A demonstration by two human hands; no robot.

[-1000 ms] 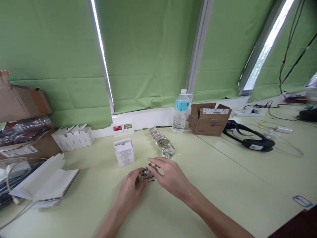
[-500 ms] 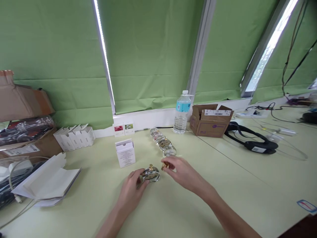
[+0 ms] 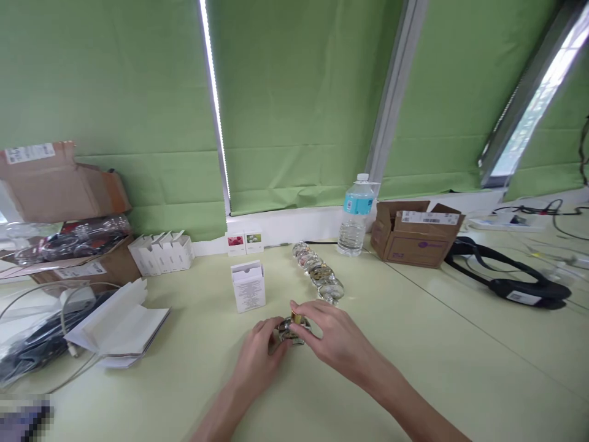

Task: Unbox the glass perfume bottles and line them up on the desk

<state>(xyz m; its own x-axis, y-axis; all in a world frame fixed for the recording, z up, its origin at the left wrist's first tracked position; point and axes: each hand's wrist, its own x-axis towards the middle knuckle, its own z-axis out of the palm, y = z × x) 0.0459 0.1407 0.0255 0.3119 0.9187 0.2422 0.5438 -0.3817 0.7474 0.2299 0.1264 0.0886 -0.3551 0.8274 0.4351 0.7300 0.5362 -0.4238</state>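
A round glass perfume bottle stands on the pale table, partly covered by my fingers. My left hand grips it from the left, thumb in front and fingers behind. Pinched in my right hand is a gold cap, at the top of the bottle over its neck. Whether the cap is fully seated cannot be seen. Just behind, an open white carton with printed text stands upright. A row of similar glass bottles runs back toward the wall.
Several white cartons stand at the back left by cardboard boxes. Folded white paper lies at left. A water bottle, an open brown box and a black headset are at right.
My right hand has brought the gold cap left, from beside the perfume bottle onto its top. My left hand keeps hold of the bottle. The camera view has turned slightly left.
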